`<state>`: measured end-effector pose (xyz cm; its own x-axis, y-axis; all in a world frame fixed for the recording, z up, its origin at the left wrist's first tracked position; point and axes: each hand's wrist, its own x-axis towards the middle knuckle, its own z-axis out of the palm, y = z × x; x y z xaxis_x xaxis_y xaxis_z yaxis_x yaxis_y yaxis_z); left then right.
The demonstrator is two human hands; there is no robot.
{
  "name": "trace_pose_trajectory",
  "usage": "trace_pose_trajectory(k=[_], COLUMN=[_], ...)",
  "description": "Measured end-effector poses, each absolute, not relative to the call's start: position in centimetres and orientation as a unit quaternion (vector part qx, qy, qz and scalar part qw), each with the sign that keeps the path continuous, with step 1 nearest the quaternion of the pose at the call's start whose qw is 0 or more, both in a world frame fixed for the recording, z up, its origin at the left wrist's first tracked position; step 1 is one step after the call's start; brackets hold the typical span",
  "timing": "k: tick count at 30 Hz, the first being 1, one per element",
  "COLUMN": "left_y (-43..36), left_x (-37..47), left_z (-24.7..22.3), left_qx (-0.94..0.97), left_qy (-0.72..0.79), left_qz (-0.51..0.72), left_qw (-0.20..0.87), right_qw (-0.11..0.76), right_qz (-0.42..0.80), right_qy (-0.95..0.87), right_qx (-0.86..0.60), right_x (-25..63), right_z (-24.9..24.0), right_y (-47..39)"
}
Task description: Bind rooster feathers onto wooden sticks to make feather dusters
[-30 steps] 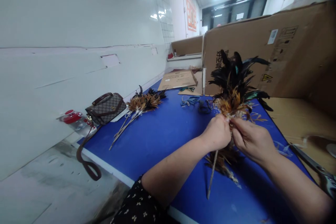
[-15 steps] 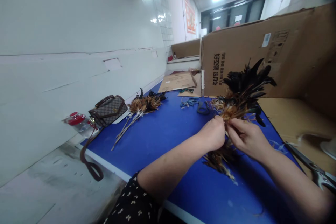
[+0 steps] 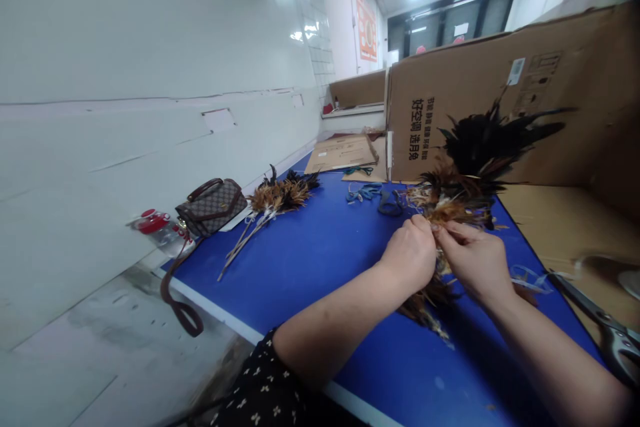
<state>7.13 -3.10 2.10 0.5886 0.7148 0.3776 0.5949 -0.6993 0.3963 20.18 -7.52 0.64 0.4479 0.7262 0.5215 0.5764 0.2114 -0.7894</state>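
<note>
Black and brown feathers form a bunch [image 3: 475,153] that stands up above my hands at the right of the table. My left hand [image 3: 413,250] is closed around the lower end of this bunch, its fingers curled. Pressed against it, my right hand [image 3: 475,257] pinches the same base with thumb and forefinger; what lies right at the fingertips is hidden. Below my hands, more brown feathers [image 3: 427,307] lie on the blue table [image 3: 300,267]. Farther left rest several finished-looking feather bunches [image 3: 283,195] on thin sticks [image 3: 245,243].
A brown handbag [image 3: 213,207] and a red-capped bottle [image 3: 163,230] stand at the left edge. Blue ties [image 3: 364,192] lie beyond my hands. Large scissors [image 3: 600,323] lie on the right, beside a tall cardboard box [image 3: 465,80]. Flat cardboard [image 3: 340,152] lies at the back.
The feather bunch has tilted to the right and its long black feathers spread wider. Both hands stay at its base, with only a slight shift. The view has turned a little.
</note>
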Motion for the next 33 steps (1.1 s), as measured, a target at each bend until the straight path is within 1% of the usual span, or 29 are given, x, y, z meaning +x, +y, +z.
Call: trace_pose_trajectory(k=[5, 8, 14, 19, 23, 28, 33], left_y=[-3.4, -3.5, -3.7, -3.4, -2.8, -2.3, -2.3], left_x=[7.4, 7.3, 6.6, 5.8, 5.3, 4.7, 4.6], left_z=[1.3, 0.8, 0.4, 0.6, 0.8, 1.4, 1.2], left_qx=[0.889, 0.887, 0.863, 0.832, 0.829, 0.809, 0.812], left_qy=[0.384, 0.380, 0.335, 0.313, 0.294, 0.287, 0.288], left_qz=[0.245, 0.258, 0.346, 0.400, 0.408, 0.402, 0.402], left_qw=[0.048, 0.050, 0.150, 0.222, 0.246, 0.320, 0.310], right_qw=[0.617, 0.642, 0.623, 0.621, 0.611, 0.602, 0.577], right_qz=[0.106, 0.125, 0.122, 0.151, 0.152, 0.165, 0.182], right_qy=[-0.468, -0.435, -0.456, -0.453, -0.460, -0.467, -0.480], right_qx=[-0.624, -0.619, -0.624, -0.622, -0.626, -0.626, -0.635], right_x=[19.4, 19.4, 20.1, 19.9, 19.7, 19.3, 19.0], right_z=[0.5, 0.4, 0.3, -0.4, -0.8, -0.4, 0.3], right_y=[-7.5, -7.4, -7.2, -7.1, -6.9, -7.0, -7.4])
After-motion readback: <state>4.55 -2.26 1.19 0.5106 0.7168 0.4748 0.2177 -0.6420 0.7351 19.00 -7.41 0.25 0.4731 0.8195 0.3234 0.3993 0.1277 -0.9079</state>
